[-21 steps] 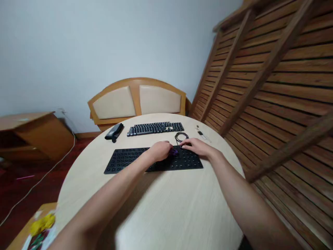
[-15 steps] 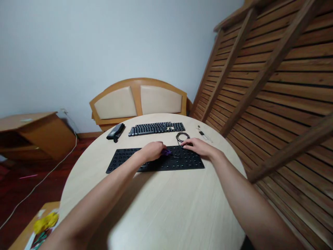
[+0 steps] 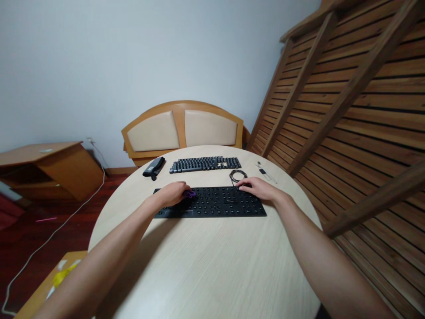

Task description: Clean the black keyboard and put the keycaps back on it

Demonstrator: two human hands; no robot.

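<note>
A black keyboard base (image 3: 215,208) with its keycaps off lies across the round table, its switches bare. My left hand (image 3: 173,193) is closed on a purple cloth (image 3: 189,194), pressed against the left part of the base; the fingers are partly hidden. At the far right edge of the base, my right hand (image 3: 257,187) grips it, thumb over the top. Just behind that hand sits a coiled black cable (image 3: 237,173). Loose dark keycaps (image 3: 202,164) stand in keyboard order beyond the base, with a small gap among them on the right.
On the table (image 3: 212,261), a black pouch (image 3: 154,167) lies at the far left and a small slim tool (image 3: 266,174) at the far right. A padded headboard (image 3: 182,126) stands behind. Wooden slats (image 3: 358,115) lean close on the right.
My left hand has slid leftward over the keyboard base with the purple cloth. My right hand stays at the far right edge. The whole view has shifted slightly.
</note>
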